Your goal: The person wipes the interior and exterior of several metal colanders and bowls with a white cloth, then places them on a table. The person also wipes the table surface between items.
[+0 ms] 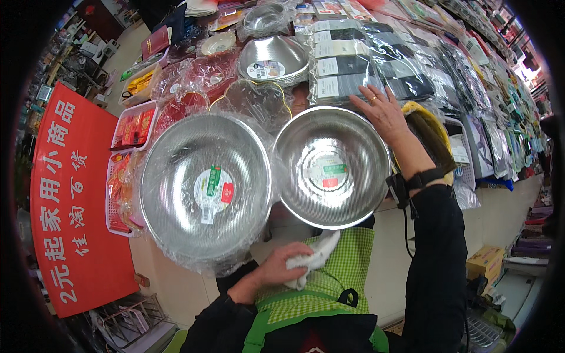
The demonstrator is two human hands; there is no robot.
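My left hand [282, 264] is closed around a crumpled white cloth [318, 256] in front of the green checked apron. At the upper right rim of an unwrapped perforated steel colander [300, 185] is my right hand [380, 112], its fingers spread over the edge of packaged socks [348, 84]; whether it touches the rim I cannot tell. This colander has a round label inside. Left of it lies a larger perforated steel colander [176, 212] in clear plastic wrap, also labelled. Behind them rests a wrapped steel basin [269, 48].
Pink baskets [152, 115] with red packets stand at the left, beside a red sign [84, 203] bearing writing. A yellow-rimmed item [446, 145] and a white basket [468, 161] are right of my right hand. More packaged goods [446, 88] cover the back right. A cardboard box [484, 264] stands lower right.
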